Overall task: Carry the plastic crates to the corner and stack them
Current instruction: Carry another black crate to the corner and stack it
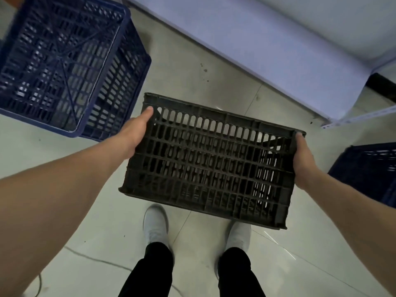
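Left grip [137, 131]: nearest the camera, with its bare forearm. It is closed on the left short end of the black crate [203, 159], thumb along the rim toward the far corner, fingers hidden outside the wall.
Blue stack [60, 61]: on the floor [192, 67], up and left of the black crate and apart from it. It looks like two blue crates, one sat in the other and skewed. Nothing lies in the top one.
Black crate: the task's thing, held off the floor between both grips, open side up. It is empty, and the floor shows through its slotted base.
Shoes [155, 224]: directly below the black crate's near wall.
Right grip [303, 157]: closed on the black crate's right short end, thumb hooked over the rim at the far corner, fingers out of sight.
Lone blue crate [368, 168]: on the floor right of the black crate, cut off by the frame edge. What it holds cannot be told.
Step in hand: probably the carry, with the blue stack as the likely drop point.
Doing it well: hold both ends level and turn the black crate left. Square its sides to the blue stack's top rim before lowering, since that rim sits skewed. Step clear of the thin cable [85, 256] on the floor, down and left of the black crate.
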Demonstrator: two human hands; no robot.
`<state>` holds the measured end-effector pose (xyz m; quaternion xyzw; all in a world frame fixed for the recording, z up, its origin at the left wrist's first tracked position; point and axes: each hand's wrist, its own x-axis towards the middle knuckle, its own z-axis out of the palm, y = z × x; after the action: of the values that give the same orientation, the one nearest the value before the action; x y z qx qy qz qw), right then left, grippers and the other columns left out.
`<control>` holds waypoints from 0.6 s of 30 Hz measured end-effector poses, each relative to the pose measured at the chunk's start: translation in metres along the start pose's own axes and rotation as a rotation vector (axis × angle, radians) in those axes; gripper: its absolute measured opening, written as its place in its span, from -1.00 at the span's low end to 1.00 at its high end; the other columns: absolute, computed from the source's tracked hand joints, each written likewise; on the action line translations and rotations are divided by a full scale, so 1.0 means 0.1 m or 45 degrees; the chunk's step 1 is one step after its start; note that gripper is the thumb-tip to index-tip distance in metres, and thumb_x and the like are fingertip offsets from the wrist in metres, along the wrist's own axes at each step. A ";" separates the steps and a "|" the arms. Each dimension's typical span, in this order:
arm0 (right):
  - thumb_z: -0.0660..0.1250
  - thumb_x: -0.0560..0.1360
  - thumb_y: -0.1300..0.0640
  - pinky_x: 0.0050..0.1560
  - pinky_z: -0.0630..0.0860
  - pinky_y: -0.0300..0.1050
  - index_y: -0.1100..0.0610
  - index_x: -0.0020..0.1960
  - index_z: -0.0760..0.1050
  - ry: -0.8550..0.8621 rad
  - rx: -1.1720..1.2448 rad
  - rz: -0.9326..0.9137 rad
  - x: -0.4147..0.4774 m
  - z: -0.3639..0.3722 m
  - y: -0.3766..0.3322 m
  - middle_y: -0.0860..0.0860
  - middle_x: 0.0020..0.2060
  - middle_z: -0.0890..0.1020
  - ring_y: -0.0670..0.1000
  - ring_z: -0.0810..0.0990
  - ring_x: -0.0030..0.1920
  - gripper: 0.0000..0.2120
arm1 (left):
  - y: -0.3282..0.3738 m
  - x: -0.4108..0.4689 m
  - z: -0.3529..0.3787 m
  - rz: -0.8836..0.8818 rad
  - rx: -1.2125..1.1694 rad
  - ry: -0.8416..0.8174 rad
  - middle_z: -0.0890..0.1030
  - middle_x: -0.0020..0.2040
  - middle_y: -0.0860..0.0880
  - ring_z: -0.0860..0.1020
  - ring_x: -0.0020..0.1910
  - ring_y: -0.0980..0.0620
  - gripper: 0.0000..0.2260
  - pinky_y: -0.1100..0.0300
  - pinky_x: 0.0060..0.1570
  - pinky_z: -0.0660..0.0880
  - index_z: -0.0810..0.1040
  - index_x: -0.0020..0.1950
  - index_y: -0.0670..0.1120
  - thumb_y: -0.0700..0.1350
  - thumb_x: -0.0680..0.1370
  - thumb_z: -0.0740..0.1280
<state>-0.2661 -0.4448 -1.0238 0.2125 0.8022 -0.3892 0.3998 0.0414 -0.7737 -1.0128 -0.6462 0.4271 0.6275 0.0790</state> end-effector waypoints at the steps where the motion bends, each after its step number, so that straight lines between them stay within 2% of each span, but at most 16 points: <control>1: 0.28 0.12 -0.66 0.15 0.60 0.31 -0.06 0.31 0.59 -0.021 0.047 0.016 0.10 0.00 0.01 0.07 0.11 0.74 0.21 0.74 0.06 -0.03 | 0.01 -0.01 0.01 -0.021 -0.003 -0.023 0.57 0.36 0.01 0.54 0.29 -0.12 0.07 -0.20 0.32 0.40 0.50 0.41 0.17 0.69 0.01 0.30; 3: 0.28 0.09 -0.68 0.13 0.61 0.33 -0.08 0.35 0.55 -0.031 0.138 0.051 0.11 0.00 -0.01 0.08 0.12 0.74 0.23 0.75 0.04 0.01 | 0.13 -0.29 0.06 -0.086 -0.051 -0.026 0.59 0.33 -0.06 0.56 0.26 -0.16 0.03 -0.22 0.26 0.45 0.51 0.41 0.13 0.67 0.07 0.28; 5: 0.27 0.11 -0.66 0.08 0.63 0.35 -0.10 0.36 0.53 0.004 0.213 0.045 0.04 -0.01 -0.07 0.08 0.13 0.73 0.24 0.74 0.04 -0.02 | 0.18 -0.49 0.05 -0.108 -0.161 0.004 0.66 0.19 -0.13 0.62 0.14 -0.20 -0.14 -0.18 0.08 0.54 0.59 0.32 0.08 0.62 0.24 0.22; 7: 0.26 0.15 -0.65 0.04 0.63 0.37 -0.10 0.35 0.52 0.040 0.262 0.029 -0.09 0.00 -0.17 0.08 0.14 0.72 0.23 0.75 0.04 -0.06 | 0.18 -0.57 -0.03 -0.116 -0.265 0.049 0.69 0.13 -0.15 0.66 0.04 -0.21 -0.14 -0.18 0.00 0.57 0.61 0.28 0.09 0.63 0.22 0.20; 9: 0.21 0.21 -0.63 -0.03 0.67 0.28 -0.09 0.35 0.52 0.064 0.289 -0.009 -0.28 0.03 -0.29 0.06 0.14 0.71 0.17 0.74 0.04 -0.11 | 0.19 -0.71 -0.08 -0.105 -0.314 0.160 0.68 0.12 -0.14 0.65 -0.04 -0.14 -0.10 -0.09 -0.18 0.59 0.56 0.34 0.07 0.64 0.25 0.15; 11: 0.12 0.33 -0.60 -0.12 0.64 0.08 -0.09 0.37 0.49 0.068 0.261 -0.041 -0.54 0.11 -0.39 0.03 0.15 0.68 0.09 0.71 0.06 -0.18 | 0.21 -0.87 -0.11 -0.065 -0.341 0.225 0.66 0.01 -0.10 0.59 -0.13 -0.07 -0.23 0.01 -0.30 0.52 0.54 0.30 0.05 0.58 0.40 0.07; 12: 0.08 0.40 -0.57 -0.16 0.59 0.04 -0.07 0.39 0.46 0.069 0.245 -0.056 -0.62 0.12 -0.40 0.02 0.14 0.66 0.07 0.68 0.05 -0.22 | 0.19 -0.92 -0.12 -0.048 -0.374 0.233 0.65 -0.06 -0.07 0.58 -0.12 -0.07 -0.30 -0.03 -0.24 0.52 0.54 0.26 0.06 0.54 0.46 0.04; 13: 0.05 0.44 -0.55 -0.19 0.55 0.04 -0.06 0.40 0.42 0.062 0.230 -0.068 -0.68 0.14 -0.39 0.02 0.13 0.63 0.06 0.65 0.04 -0.24 | 0.14 -0.96 -0.13 -0.033 -0.405 0.230 0.64 -0.05 -0.04 0.59 -0.03 -0.10 -0.33 -0.15 -0.09 0.52 0.53 0.27 0.07 0.53 0.48 0.03; 15: 0.04 0.44 -0.55 -0.15 0.54 0.09 -0.04 0.42 0.39 0.061 0.213 -0.067 -0.74 0.13 -0.31 0.03 0.14 0.62 0.08 0.65 0.05 -0.21 | 0.01 -0.95 -0.16 -0.018 -0.450 0.230 0.61 0.18 -0.04 0.50 0.30 -0.19 -0.27 -0.46 0.21 0.32 0.43 0.44 0.09 0.53 0.48 0.03; 16: 0.05 0.45 -0.54 -0.13 0.54 0.10 -0.03 0.43 0.39 0.072 0.203 -0.064 -0.74 0.11 -0.25 0.05 0.15 0.63 0.10 0.66 0.06 -0.22 | -0.06 -0.93 -0.18 -0.027 -0.466 0.239 0.55 0.33 -0.07 0.43 0.40 -0.22 -0.26 -0.53 0.27 0.20 0.38 0.50 0.08 0.51 0.50 0.03; 18: 0.10 0.52 -0.45 -0.11 0.55 0.09 0.00 0.41 0.43 0.064 0.179 -0.072 -0.77 0.06 -0.11 0.06 0.13 0.67 0.09 0.68 0.05 -0.33 | -0.20 -0.95 -0.20 -0.087 -0.482 0.246 0.47 0.43 -0.10 0.38 0.44 -0.23 -0.31 -0.51 0.32 0.12 0.38 0.48 0.02 0.45 0.54 0.05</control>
<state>-0.2248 -0.4580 -0.9588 0.2270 0.7884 -0.4502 0.3524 0.0833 -0.7310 -0.9338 -0.7209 0.2850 0.6285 -0.0638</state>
